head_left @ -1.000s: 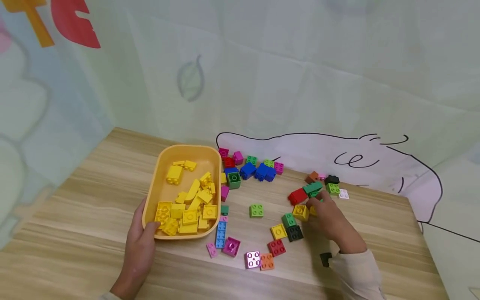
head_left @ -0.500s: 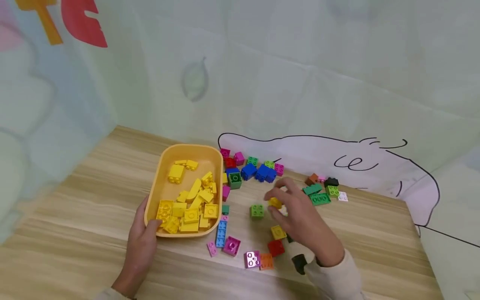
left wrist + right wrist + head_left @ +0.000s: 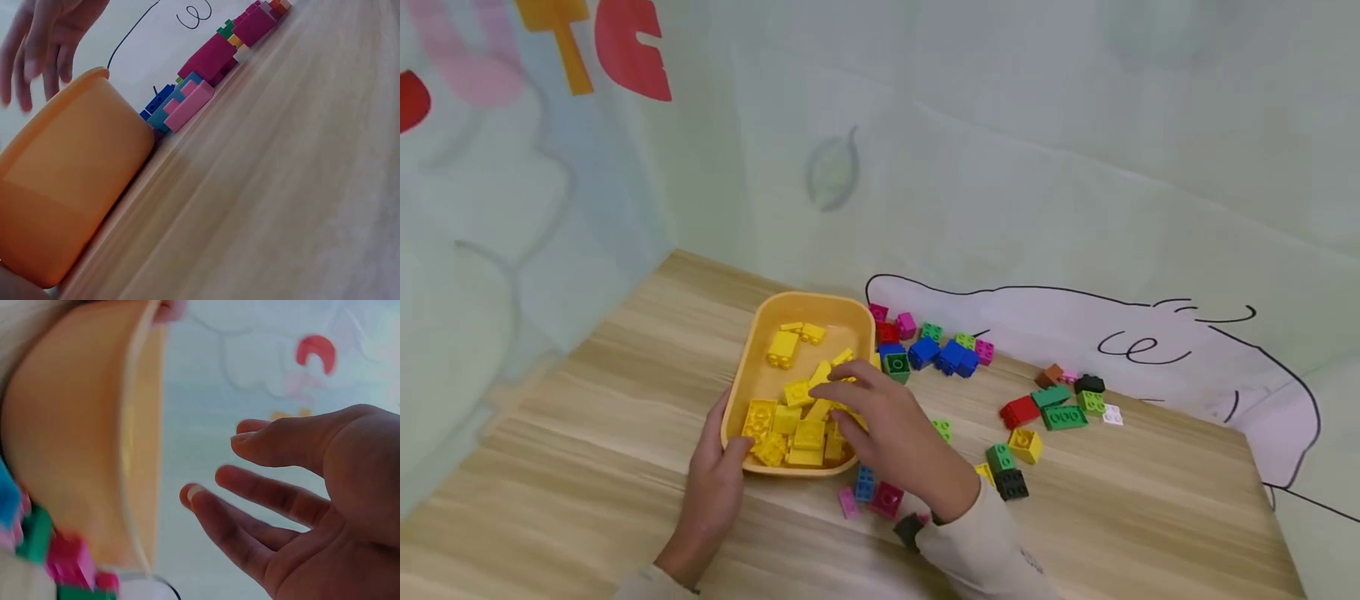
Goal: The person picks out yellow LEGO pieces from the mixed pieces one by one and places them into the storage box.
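A yellow-orange plastic tub [image 3: 838, 310] rests on the table with several yellow toy building bricks [image 3: 782, 348] inside. My left hand [image 3: 715, 483] grips its near left corner, the thumb over the rim. Above the tub's right side is my right hand [image 3: 898, 429], its fingers spread and bent over the bricks. The right wrist view shows this hand [image 3: 312, 506] beside the tub's rim, no brick between thumb and fingers. In the left wrist view, the tub's outer wall [image 3: 75, 169] fills the left side, and the right hand's fingers hang above the rim.
Right of the tub lie loose bricks: blue ones [image 3: 953, 358] near the wall, a red one [image 3: 1019, 412], green ones [image 3: 1064, 417], a yellow one [image 3: 1026, 446] and a black one [image 3: 1012, 484]. A printed cloth [image 3: 1000, 167] hangs behind the table.
My right hand picked up a yellow brick at the right, carried it left and let it go over the tub. The left hand keeps its grip. The head view has turned slightly left.
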`<control>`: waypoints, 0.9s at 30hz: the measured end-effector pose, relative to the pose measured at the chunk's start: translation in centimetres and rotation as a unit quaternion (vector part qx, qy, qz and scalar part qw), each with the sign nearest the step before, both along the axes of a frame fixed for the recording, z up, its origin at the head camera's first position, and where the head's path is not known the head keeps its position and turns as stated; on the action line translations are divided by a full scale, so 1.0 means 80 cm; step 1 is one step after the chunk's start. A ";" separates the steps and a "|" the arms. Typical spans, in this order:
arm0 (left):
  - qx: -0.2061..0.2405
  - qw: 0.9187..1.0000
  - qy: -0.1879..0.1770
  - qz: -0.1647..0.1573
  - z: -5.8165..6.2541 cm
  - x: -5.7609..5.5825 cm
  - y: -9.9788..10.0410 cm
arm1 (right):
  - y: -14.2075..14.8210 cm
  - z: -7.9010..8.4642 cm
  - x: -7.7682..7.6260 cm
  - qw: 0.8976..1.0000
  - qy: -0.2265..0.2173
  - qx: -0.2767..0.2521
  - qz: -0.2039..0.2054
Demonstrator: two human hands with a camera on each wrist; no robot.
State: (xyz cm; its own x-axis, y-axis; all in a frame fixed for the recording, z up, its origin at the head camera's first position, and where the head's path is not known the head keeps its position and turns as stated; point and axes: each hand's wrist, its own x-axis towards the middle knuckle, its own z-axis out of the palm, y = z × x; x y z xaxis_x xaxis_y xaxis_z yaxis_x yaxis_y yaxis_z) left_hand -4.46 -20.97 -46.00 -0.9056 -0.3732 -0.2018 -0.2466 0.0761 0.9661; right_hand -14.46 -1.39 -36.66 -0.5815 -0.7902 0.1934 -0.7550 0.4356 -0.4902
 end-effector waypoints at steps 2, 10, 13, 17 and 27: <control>-0.009 1.000 -0.001 0.003 0.003 0.000 0.000 | 0.021 0.007 -0.004 0.999 0.003 -0.036 -0.008; -0.023 0.999 -0.015 0.021 0.009 0.004 -0.011 | 0.152 0.018 -0.044 0.987 0.046 -0.019 -0.152; -0.028 0.999 -0.016 0.023 0.006 0.007 -0.014 | 0.188 0.006 -0.052 0.979 0.002 0.071 -0.189; -0.023 0.999 -0.011 0.026 0.003 0.005 -0.012 | 0.214 -0.019 -0.057 0.965 -0.056 0.139 -0.215; -0.007 1.000 -0.021 0.016 0.008 -0.008 0.008 | 0.236 -0.051 -0.058 0.956 -0.059 0.146 -0.248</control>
